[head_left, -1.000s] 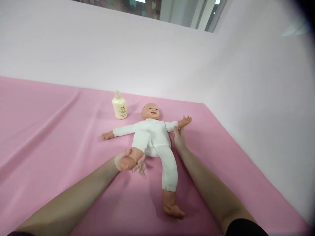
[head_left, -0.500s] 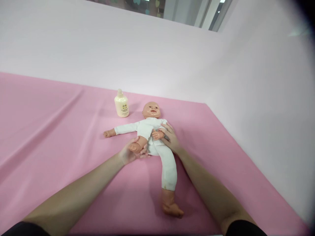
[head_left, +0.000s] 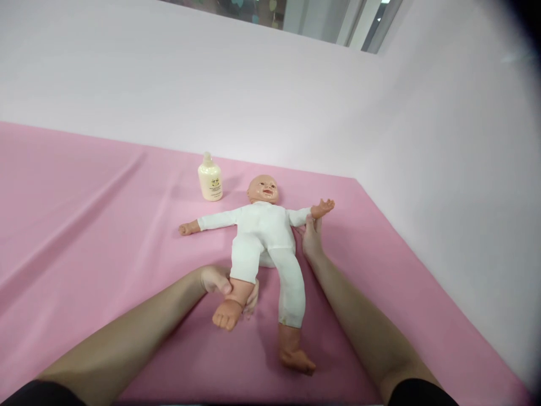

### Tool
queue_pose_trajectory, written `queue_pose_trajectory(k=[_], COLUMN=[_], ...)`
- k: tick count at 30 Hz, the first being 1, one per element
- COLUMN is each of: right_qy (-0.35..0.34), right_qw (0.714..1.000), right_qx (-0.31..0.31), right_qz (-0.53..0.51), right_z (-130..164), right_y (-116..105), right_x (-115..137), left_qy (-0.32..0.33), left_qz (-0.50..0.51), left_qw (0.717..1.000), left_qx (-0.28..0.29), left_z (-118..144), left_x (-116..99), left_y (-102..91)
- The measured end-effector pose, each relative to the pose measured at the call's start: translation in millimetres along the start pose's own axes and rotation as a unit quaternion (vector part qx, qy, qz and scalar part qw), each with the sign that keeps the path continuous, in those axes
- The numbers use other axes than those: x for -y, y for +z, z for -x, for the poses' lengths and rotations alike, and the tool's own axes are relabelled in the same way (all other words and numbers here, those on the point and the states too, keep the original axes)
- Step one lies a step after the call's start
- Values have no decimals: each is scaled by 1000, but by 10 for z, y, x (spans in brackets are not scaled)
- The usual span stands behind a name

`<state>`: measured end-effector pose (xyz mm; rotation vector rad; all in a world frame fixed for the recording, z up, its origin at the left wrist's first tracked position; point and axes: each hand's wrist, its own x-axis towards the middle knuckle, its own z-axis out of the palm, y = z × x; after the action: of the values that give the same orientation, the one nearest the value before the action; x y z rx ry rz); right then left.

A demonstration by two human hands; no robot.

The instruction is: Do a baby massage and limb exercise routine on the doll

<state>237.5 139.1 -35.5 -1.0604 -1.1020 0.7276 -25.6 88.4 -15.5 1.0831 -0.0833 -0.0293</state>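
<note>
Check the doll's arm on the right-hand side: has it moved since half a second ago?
Yes. The doll's arm was folded onto its chest; it now lies stretched outward, away from the lotion bottle, with the right hand at its wrist.

cream lotion bottle stands upright on pink sheet. plain white wall runs behind it; window strip sits above.
</note>
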Motion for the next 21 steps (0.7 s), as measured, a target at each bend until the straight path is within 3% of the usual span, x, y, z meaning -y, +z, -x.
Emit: queue_pose_trajectory(k=[5, 12, 14, 17, 21], right_qy=[62, 44, 7, -60, -154], right_qw=[995, 997, 999, 997, 960], right_qx=[-54, -55, -45, -1, 163], right_qz=[-53, -24, 5, 57, 166], right_z=[-33, -31, -17, 26, 91], right_y=[-37, -31, -10, 34, 73], right_x=[-61, -27, 6, 34, 62], left_qy=[-50, 113, 154, 182, 173], left_qz=[-31, 30, 76, 159, 218], left_qw=[997, 992, 985, 963, 921], left_qx=[51, 39, -2, -122, -274], left_z=[-35, -6, 1, -1, -33], left_x=[-96, 150, 154, 80, -14], left_y=[26, -175, -204, -183, -137])
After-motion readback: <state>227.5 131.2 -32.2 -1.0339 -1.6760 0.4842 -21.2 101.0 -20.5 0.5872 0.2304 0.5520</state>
